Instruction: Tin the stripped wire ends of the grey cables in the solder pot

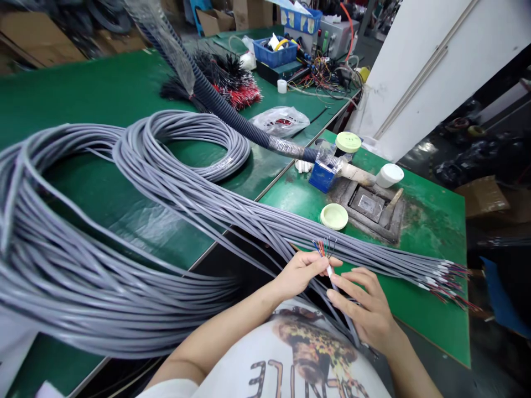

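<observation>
My left hand (305, 271) is closed in a pinch on the end of a grey multi-core cable. From its fingertips fan several thin coloured wires (322, 247), among them red, blue, green and dark ones. Just below the pinch, a short white section (329, 270) shows on this cable. My right hand (365, 304) has its thumb and fingers about the same cable, a little lower down, loosely bent. Grey cables (282, 221) run in a bundle behind my hands to the right, where their stripped wire ends (450, 282) lie spread.
Large coils of grey cable (103, 276) fill the left. A ribbed hose (232, 113) crosses to a soldering pot (369, 204), with a pale green lid (334, 216) and white tub (390, 174) nearby. Black and red wires (240, 91) and blue baskets (274, 52) sit farther back.
</observation>
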The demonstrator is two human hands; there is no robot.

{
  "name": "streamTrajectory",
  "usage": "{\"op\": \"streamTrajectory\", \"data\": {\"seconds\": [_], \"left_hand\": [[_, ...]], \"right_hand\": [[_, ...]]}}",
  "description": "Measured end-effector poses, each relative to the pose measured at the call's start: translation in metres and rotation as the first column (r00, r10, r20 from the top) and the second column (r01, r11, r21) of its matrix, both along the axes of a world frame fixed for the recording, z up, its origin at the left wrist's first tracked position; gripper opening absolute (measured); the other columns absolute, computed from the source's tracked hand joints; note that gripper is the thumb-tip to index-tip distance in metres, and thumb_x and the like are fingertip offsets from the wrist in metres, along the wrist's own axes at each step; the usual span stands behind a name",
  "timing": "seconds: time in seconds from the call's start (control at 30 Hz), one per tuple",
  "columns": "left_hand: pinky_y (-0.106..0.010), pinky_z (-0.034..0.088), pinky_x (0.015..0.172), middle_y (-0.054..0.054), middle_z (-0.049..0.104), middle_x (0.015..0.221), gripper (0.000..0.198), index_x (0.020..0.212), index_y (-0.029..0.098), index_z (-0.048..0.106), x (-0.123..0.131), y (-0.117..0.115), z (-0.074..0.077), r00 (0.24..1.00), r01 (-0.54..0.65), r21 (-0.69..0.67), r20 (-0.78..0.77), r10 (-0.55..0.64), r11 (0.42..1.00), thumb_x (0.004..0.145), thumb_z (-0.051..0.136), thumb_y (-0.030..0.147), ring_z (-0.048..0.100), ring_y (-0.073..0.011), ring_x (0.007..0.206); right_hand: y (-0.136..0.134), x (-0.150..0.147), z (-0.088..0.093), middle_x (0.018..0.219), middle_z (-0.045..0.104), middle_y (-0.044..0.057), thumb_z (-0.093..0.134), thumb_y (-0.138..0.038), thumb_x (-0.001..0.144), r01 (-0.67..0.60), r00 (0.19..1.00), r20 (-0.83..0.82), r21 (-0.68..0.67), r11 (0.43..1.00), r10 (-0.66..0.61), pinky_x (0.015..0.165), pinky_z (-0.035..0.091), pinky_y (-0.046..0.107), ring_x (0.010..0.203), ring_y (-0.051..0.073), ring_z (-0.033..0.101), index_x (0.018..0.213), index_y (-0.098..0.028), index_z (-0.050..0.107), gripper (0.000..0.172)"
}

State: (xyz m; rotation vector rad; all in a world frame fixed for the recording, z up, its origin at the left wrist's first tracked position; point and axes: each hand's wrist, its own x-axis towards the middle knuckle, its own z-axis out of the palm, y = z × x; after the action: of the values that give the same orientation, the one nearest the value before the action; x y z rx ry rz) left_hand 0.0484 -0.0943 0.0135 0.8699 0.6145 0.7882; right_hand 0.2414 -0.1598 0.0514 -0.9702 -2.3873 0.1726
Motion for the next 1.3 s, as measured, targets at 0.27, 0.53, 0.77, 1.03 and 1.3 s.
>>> {"op": "streamTrajectory", "data": {"seconds": [0.27, 0.53, 0.77, 1.03, 1.3], "left_hand": [[-0.026, 0.042, 0.071, -0.005, 0.067, 0.074, 0.037, 0.091, 0.015, 0.076, 0.01, 0.001, 0.0, 1.0, 0.002, -0.027, -0.013, -0.002, 1.0, 0.084, 0.06, 0.048, 0.055, -0.0134, 0.069], [-0.028, 0.043, 0.08, -0.007, 0.067, 0.083, 0.031, 0.077, 0.015, 0.075, 0.028, 0.015, 0.023, 0.986, 0.128, 0.235, -0.137, -0.097, 0.963, 0.085, 0.06, 0.041, 0.056, -0.0169, 0.082], [-0.022, 0.042, 0.065, 0.001, 0.059, 0.073, 0.025, 0.085, 0.016, 0.064, 0.044, 0.023, 0.027, 0.997, 0.056, 0.014, -0.053, -0.055, 0.998, 0.074, 0.073, 0.036, 0.051, -0.0094, 0.066], [-0.019, 0.042, 0.061, 0.002, 0.06, 0.069, 0.024, 0.072, 0.014, 0.06, 0.04, 0.018, 0.023, 0.994, 0.097, -0.047, -0.038, -0.099, 0.994, 0.071, 0.076, 0.032, 0.051, -0.0069, 0.061], [-0.023, 0.046, 0.063, -0.001, 0.066, 0.064, 0.02, 0.073, 0.013, 0.066, 0.029, -0.004, 0.027, 0.985, 0.17, -0.028, -0.004, -0.17, 0.985, 0.074, 0.074, 0.032, 0.057, -0.0096, 0.06]], "right_hand": [[-0.007, 0.007, -0.003, 0.124, 0.065, 0.007, 0.048, -0.006, 0.086, 0.004, 0.999, -0.049, -0.018, 1.0, -0.005, 0.092, 0.047, 0.048, 0.109, 0.024, 0.057, 0.127, -0.025, 0.059, 0.046], [-0.016, 0.0, -0.004, 0.077, 0.071, 0.003, 0.052, -0.021, 0.09, 0.306, 0.691, -0.364, -0.636, 0.708, -0.625, 0.063, 0.053, 0.027, 0.067, 0.016, 0.066, 0.097, -0.022, 0.065, 0.015], [-0.007, -0.011, 0.0, 0.049, 0.059, -0.003, 0.056, -0.035, 0.088, 0.219, 0.462, -0.317, -0.864, 0.453, -0.828, 0.043, 0.04, 0.018, 0.04, 0.008, 0.049, 0.076, -0.017, 0.064, 0.023], [-0.031, -0.031, 0.002, 0.05, 0.06, -0.002, 0.056, -0.035, 0.087, 0.288, 0.373, -0.311, -0.857, 0.428, -0.874, 0.045, 0.042, 0.018, 0.043, 0.008, 0.051, 0.076, -0.017, 0.064, 0.023], [-0.045, -0.041, -0.002, 0.051, 0.06, -0.003, 0.058, -0.04, 0.085, 0.037, 0.337, -0.421, -0.888, 0.459, -0.842, 0.042, 0.042, 0.019, 0.04, 0.008, 0.051, 0.09, -0.016, 0.063, 0.024]]}}
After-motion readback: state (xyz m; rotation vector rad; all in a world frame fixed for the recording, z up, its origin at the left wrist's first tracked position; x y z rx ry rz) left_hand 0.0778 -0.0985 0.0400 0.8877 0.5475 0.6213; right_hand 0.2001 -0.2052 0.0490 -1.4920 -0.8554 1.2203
